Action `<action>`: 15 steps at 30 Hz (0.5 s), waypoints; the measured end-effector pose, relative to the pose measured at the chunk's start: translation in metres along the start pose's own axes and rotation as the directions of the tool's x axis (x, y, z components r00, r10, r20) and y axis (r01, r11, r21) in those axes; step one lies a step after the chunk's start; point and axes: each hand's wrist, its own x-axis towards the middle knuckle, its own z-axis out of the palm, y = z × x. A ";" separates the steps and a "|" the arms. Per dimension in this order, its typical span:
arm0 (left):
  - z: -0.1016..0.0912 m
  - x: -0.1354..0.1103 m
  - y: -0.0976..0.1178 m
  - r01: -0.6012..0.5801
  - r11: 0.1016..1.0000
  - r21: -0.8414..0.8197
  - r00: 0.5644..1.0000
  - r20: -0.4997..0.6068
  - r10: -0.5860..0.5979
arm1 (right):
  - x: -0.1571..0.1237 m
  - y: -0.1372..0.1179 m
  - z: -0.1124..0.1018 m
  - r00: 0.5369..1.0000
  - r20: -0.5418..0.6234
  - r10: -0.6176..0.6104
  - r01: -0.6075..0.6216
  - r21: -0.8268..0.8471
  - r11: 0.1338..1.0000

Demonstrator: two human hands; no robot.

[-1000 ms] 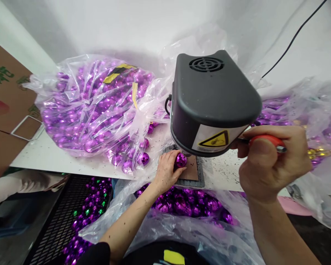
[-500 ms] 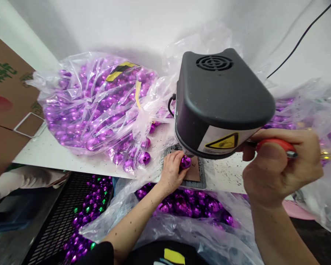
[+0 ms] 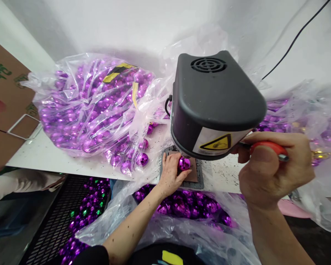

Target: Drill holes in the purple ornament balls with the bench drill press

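My left hand [image 3: 169, 173] is curled around the left and near sides of a shiny purple mirror-faceted ball [image 3: 184, 163]. The ball is under the head of a black bench press [image 3: 217, 95], above a brown pad on a dark grey base plate [image 3: 200, 178]. The press head hides the point where the tool meets the ball. My right hand [image 3: 276, 169] is closed around the red lever handle [image 3: 269, 148] on the right side of the press; the metal end of the handle pokes out past the thumb.
Left on the white table [image 3: 33, 151] lies a big clear bag of purple balls [image 3: 79, 106]. More bagged balls [image 3: 276, 125] sit right. An open bag of balls [image 3: 187, 206] is below the table edge. A black crate [image 3: 46, 217] and a cardboard box [image 3: 11, 106] stand left.
My left fingers and thumb have spread a little around the ball. My right hand stays on the lever. The whole view has shifted slightly.
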 end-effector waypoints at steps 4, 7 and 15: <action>-0.002 0.001 -0.001 0.030 0.999 -0.021 0.999 0.023 -0.030 | -0.010 0.003 -0.003 0.997 -0.012 -0.081 0.081 0.069 0.994; -0.003 0.004 0.000 0.040 0.999 -0.027 0.999 0.031 -0.039 | -0.019 0.006 -0.007 0.994 0.014 -0.105 0.103 0.105 0.989; -0.004 0.003 -0.001 0.067 0.997 -0.043 0.995 0.077 -0.064 | -0.018 0.009 -0.009 0.978 0.070 -0.198 0.184 0.165 0.969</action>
